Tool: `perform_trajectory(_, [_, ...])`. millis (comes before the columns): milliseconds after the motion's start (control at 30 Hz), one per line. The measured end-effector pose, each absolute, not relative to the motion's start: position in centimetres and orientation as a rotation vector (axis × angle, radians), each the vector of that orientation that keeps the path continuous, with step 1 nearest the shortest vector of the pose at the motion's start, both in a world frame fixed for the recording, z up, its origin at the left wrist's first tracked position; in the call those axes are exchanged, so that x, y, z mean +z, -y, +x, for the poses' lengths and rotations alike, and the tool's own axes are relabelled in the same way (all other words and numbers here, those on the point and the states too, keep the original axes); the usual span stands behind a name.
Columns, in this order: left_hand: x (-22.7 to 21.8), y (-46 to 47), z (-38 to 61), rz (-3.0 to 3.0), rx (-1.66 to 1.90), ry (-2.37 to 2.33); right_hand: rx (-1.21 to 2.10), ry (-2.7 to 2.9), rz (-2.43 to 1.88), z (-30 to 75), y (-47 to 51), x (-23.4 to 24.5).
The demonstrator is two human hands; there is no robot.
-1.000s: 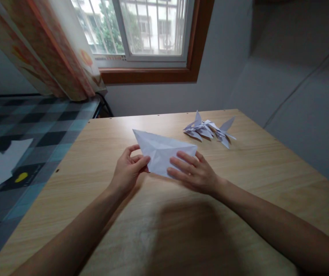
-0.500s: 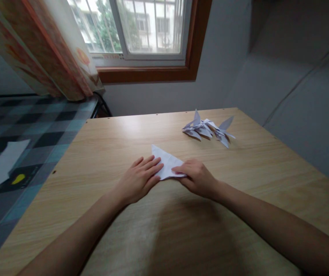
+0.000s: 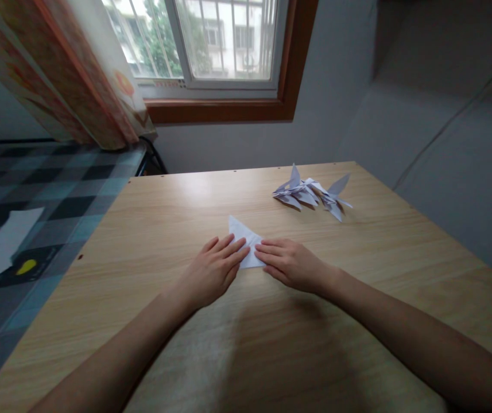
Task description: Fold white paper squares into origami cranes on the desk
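Observation:
A white sheet of paper folded to a triangle (image 3: 252, 261) lies flat on the wooden table (image 3: 177, 212), one corner pointing away from me. Stretched across its left part are the fingers of my left hand (image 3: 215, 267), palm down. From the other side my right hand (image 3: 291, 264) rests with extended fingers over the paper's right part and covers that corner. Both hands press on the paper without gripping it. Beyond them, toward the back right, lies a cluster of folded white paper pieces (image 3: 308, 192) with pointed tips.
Left of the table is a checkered cloth surface (image 3: 73, 209) with white paper sheets (image 3: 8, 241) on it. A patterned curtain (image 3: 69, 74) hangs by the barred window (image 3: 228, 46). A wall (image 3: 456, 149) stands at the right.
My right hand has gone from a curled grip at the paper's right edge to fingers laid flat over it. My left hand has shifted slightly, still flat on the paper.

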State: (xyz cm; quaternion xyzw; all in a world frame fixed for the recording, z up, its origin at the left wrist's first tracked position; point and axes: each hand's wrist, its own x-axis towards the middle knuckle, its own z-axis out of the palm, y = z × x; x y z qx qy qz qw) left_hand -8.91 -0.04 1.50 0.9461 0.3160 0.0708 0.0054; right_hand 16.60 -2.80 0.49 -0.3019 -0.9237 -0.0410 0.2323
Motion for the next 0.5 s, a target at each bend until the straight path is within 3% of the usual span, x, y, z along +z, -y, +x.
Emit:
perform_trajectory(300, [1.8,0.3,-8.7,2.982,0.189,-0.997,-0.281,2.82,-1.004,17.9,4.2,2.7])
perform_trajectory(500, [1.7,0.1,-9.0,3.074,0.444,-0.933,-0.373,2.405,-0.857,17.1,4.1,2.5])
